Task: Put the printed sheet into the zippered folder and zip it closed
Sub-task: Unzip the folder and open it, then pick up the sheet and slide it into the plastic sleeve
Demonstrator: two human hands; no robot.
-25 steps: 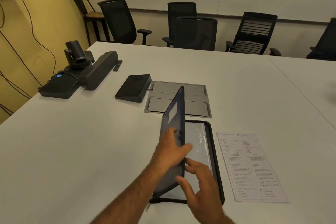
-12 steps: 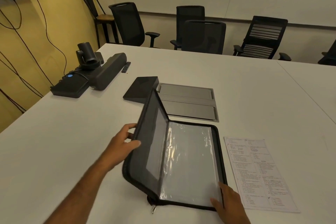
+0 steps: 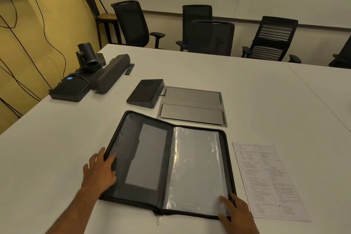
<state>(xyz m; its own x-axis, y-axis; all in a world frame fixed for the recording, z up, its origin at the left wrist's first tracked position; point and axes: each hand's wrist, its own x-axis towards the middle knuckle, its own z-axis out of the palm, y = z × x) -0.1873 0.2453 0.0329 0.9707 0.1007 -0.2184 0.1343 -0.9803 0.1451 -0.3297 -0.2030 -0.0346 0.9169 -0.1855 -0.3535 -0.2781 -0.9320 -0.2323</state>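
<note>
The black zippered folder (image 3: 152,159) lies spread open and flat on the white table (image 3: 57,148), with clear plastic sleeves on its right half and its zip pull at the near edge. My left hand (image 3: 99,170) rests with straight fingers on the folder's left cover edge. At the near right corner, my right hand (image 3: 236,213) touches the plastic sleeves with its fingers extended. The printed sheet (image 3: 267,180) lies flat on the table just right of the folder, and neither hand touches it.
Behind the folder sit a grey metal table hatch (image 3: 191,107) and a black slanted box (image 3: 146,93). A conference camera, speaker bar and console (image 3: 89,78) stand at the far left. Several black office chairs (image 3: 210,38) line the table's far side.
My left hand swung the folder's cover from upright down to flat on the left. My right hand moved to the folder's near right corner.
</note>
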